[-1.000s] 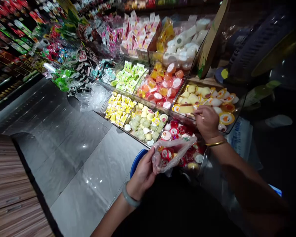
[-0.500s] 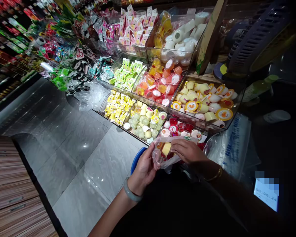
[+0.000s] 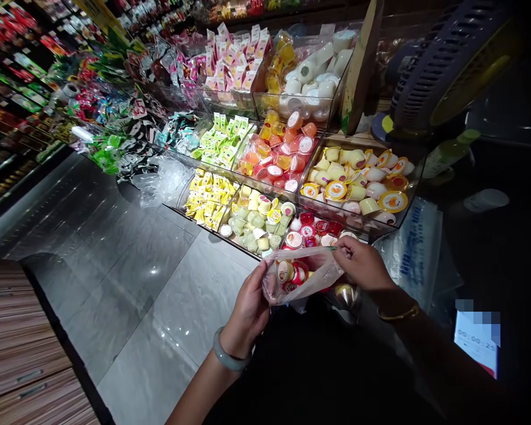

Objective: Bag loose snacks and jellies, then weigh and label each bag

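A clear plastic bag (image 3: 316, 276) with several jelly cups (image 3: 292, 273) inside is stretched between both hands. My left hand (image 3: 251, 304) grips the bag's left rim, fingers mostly behind the film. At the opposite side, my right hand (image 3: 361, 262) pinches the rim with its fingers closed. Just beyond the bag lies a bin of red-lidded jelly cups (image 3: 307, 230). To its left is a bin of pale green and yellow jelly cups (image 3: 256, 218).
Tiered clear bins hold orange jelly cups (image 3: 336, 190), red jelly cups (image 3: 277, 153) and yellow packets (image 3: 207, 198). A fan (image 3: 442, 77) stands at the right above a stack of plastic bags (image 3: 418, 251). A lit phone (image 3: 475, 345) is at lower right. Wooden drawers (image 3: 22, 342) stand lower left.
My right hand has come out from the bag's opening to its right rim and now pinches it. The bag's mouth is pulled wider, showing the cups inside.
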`<control>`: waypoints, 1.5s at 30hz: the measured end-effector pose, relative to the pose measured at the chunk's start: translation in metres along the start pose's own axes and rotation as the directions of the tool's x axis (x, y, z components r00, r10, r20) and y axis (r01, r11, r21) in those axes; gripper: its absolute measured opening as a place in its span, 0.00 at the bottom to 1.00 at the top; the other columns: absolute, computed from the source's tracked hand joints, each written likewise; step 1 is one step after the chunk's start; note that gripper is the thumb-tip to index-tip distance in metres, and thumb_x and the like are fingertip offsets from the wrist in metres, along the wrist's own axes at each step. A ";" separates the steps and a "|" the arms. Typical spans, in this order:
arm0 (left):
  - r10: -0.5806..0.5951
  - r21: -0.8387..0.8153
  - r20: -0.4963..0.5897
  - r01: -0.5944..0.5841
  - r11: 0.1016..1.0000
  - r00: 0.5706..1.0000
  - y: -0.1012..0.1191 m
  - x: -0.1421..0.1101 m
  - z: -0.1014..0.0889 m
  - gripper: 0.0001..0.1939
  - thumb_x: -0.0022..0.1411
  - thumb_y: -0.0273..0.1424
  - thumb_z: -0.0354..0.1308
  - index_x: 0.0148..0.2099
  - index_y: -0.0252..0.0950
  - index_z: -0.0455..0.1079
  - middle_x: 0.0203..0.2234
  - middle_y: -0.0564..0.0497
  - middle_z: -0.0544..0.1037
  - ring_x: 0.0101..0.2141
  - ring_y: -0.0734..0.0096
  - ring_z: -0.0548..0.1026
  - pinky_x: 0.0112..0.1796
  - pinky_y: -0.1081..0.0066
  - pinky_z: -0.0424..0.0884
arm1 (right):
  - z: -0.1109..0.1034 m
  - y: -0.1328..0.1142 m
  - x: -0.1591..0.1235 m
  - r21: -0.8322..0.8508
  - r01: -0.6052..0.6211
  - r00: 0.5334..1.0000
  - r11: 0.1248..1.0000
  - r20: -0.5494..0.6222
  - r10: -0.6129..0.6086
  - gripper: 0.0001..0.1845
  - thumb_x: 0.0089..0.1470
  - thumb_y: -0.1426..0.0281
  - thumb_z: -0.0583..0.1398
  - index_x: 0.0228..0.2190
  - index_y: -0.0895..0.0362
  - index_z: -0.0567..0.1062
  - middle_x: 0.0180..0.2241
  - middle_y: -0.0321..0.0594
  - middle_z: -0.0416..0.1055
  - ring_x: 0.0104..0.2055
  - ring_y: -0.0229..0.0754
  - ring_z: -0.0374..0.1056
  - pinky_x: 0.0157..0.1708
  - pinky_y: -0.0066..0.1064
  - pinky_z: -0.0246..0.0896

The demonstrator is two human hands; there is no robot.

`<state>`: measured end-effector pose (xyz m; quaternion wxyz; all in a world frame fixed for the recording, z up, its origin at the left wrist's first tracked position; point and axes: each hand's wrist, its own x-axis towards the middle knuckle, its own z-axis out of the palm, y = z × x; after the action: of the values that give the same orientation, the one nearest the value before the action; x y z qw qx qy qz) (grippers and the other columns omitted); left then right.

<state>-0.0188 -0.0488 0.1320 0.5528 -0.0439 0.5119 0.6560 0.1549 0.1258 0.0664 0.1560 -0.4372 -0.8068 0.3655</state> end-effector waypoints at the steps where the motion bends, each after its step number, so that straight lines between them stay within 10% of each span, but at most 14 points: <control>1: 0.019 0.006 -0.020 -0.019 1.000 1.000 0.001 -0.003 -0.001 0.20 0.62 0.43 0.64 0.46 0.31 0.76 0.11 0.61 0.62 0.13 0.81 0.56 0.19 0.78 0.57 | -0.001 -0.002 -0.003 0.093 -0.007 1.000 0.996 -0.029 0.009 0.07 0.55 0.64 0.59 0.29 0.53 0.74 0.23 0.32 0.71 0.24 0.38 0.65 0.24 0.27 0.56; 9: 0.122 0.046 -0.108 -0.118 0.992 0.987 0.002 -0.021 -0.006 0.24 0.57 0.44 0.68 0.21 0.35 0.63 0.09 0.62 0.57 0.12 0.84 0.53 0.16 0.78 0.54 | -0.013 -0.016 -0.023 0.012 0.007 0.990 1.000 -0.139 -0.005 0.07 0.50 0.68 0.60 0.32 0.51 0.78 0.22 0.31 0.73 0.22 0.38 0.67 0.23 0.27 0.59; 17: 0.126 0.014 -0.091 -0.126 0.992 0.988 0.011 -0.046 -0.002 0.18 0.59 0.44 0.67 0.32 0.33 0.71 0.10 0.64 0.57 0.12 0.83 0.53 0.16 0.79 0.54 | -0.040 -0.018 -0.051 0.248 0.130 0.990 0.960 -0.088 -0.111 0.07 0.54 0.67 0.61 0.34 0.53 0.80 0.28 0.36 0.78 0.26 0.39 0.72 0.28 0.28 0.68; 21: 0.088 -0.046 -0.068 -0.092 0.995 0.994 0.013 -0.063 -0.006 0.17 0.60 0.42 0.67 0.34 0.31 0.73 0.10 0.64 0.56 0.12 0.84 0.52 0.15 0.80 0.54 | -0.039 0.005 -0.061 0.545 0.107 0.978 0.831 0.095 -0.188 0.26 0.51 0.55 0.68 0.50 0.51 0.79 0.51 0.47 0.77 0.48 0.52 0.76 0.43 0.37 0.75; 24: 0.067 -0.065 -0.047 -0.070 0.995 0.997 0.011 -0.075 -0.008 0.17 0.59 0.43 0.67 0.32 0.32 0.73 0.10 0.63 0.55 0.12 0.85 0.52 0.15 0.81 0.53 | -0.020 0.013 -0.066 0.635 0.045 0.951 0.771 0.210 -0.228 0.52 0.37 0.53 0.76 0.62 0.46 0.68 0.63 0.50 0.66 0.61 0.58 0.68 0.51 0.42 0.73; 29: 0.083 -0.008 -0.036 -0.083 0.997 0.996 0.008 -0.095 -0.030 0.17 0.60 0.41 0.66 0.41 0.29 0.78 0.11 0.64 0.56 0.12 0.85 0.49 0.15 0.80 0.52 | 0.026 -0.013 -0.088 0.680 0.108 0.914 0.725 0.220 -0.342 0.14 0.55 0.56 0.67 0.35 0.53 0.82 0.34 0.43 0.79 0.36 0.47 0.76 0.38 0.36 0.72; 35: 0.182 0.212 -0.032 -0.172 0.962 0.983 0.008 -0.128 -0.097 0.21 0.59 0.43 0.67 0.47 0.31 0.78 0.13 0.64 0.55 0.15 0.85 0.50 0.17 0.80 0.50 | 0.057 -0.060 -0.161 0.598 0.446 0.848 0.666 -0.043 -0.529 0.21 0.63 0.52 0.58 0.31 0.53 0.81 0.37 0.45 0.74 0.40 0.45 0.72 0.42 0.38 0.70; 41: 0.003 0.485 0.243 -0.125 0.865 0.970 -0.027 -0.159 -0.133 0.18 0.55 0.42 0.71 0.40 0.32 0.81 0.16 0.57 0.67 0.16 0.81 0.59 0.20 0.77 0.57 | 0.105 -0.098 -0.249 0.433 0.483 0.848 0.761 -0.016 -0.530 0.18 0.62 0.54 0.60 0.31 0.51 0.84 0.62 0.48 0.67 0.66 0.55 0.59 0.65 0.55 0.49; 45: -0.144 0.607 0.412 -0.153 0.780 0.900 -0.059 -0.186 -0.135 0.15 0.50 0.37 0.74 0.39 0.33 0.83 0.29 0.46 0.79 0.30 0.68 0.74 0.30 0.73 0.68 | 0.135 -0.107 -0.304 0.442 0.449 0.879 0.777 -0.059 -0.474 0.20 0.65 0.55 0.56 0.33 0.52 0.84 0.46 0.46 0.79 0.52 0.48 0.72 0.56 0.47 0.63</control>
<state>0.0297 -0.2807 0.1480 0.6342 0.2914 0.5632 0.4424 0.1873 -0.2218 0.0718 0.3136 -0.1688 -0.7884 0.5016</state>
